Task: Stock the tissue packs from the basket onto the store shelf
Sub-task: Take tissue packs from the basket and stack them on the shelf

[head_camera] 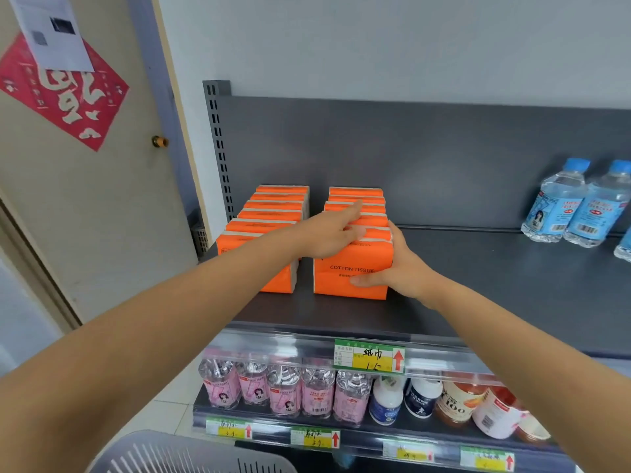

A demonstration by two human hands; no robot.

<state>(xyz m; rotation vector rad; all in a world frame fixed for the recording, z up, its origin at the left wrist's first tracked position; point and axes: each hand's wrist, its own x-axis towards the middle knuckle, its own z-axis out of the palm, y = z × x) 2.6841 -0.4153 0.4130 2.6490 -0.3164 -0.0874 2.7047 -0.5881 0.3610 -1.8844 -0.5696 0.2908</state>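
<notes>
Two rows of orange tissue packs stand upright on the dark grey shelf (495, 288): a left row (269, 213) and a right row (355, 196). The front pack of the right row (345, 274), printed "COTTON TISSUE", stands near the shelf's front. My left hand (327, 233) lies flat with straight fingers on top of the right row's packs. My right hand (399, 268) holds the front pack's right side, thumb across its face and fingers along its side. The grey basket (177, 455) shows only its rim at the bottom; its contents are hidden.
Blue-capped water bottles (577, 206) stand at the shelf's right end. The lower shelf holds pink soda bottles (283, 387) and other drinks (454, 401) behind price tags (368, 356). A door (85, 182) with a red paper decoration is to the left.
</notes>
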